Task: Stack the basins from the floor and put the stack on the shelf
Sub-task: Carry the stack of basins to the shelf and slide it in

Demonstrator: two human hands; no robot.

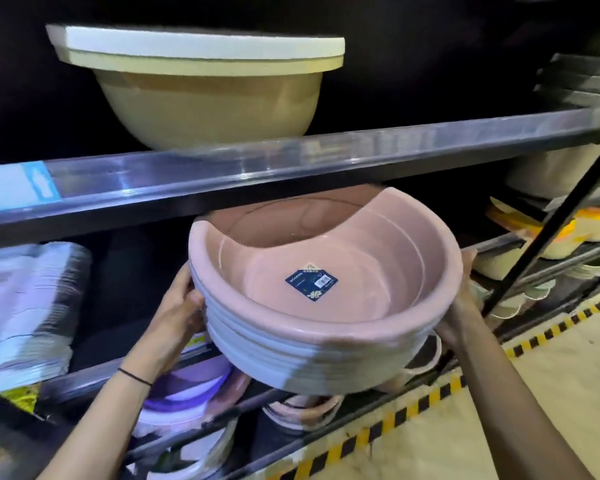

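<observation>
A stack of several nested basins [326,348] is held in the air at the mouth of the middle shelf [496,242]. The top basin is pink with a dark blue label [311,280] on its bottom; those under it look white and pink. Its far rim is tucked beneath the upper shelf's rail [291,164]. My left hand [181,306] grips the stack's left side, and my right hand [459,303] grips its right rim. The stack tilts slightly toward me.
A large beige basin [205,102] sits on the upper shelf. Wrapped white goods [25,306] fill the middle shelf at left. Purple and pink basins [194,396] lie on the lower shelf. Cream containers [568,233] stand at right. Yellow-black tape [440,389] edges the floor.
</observation>
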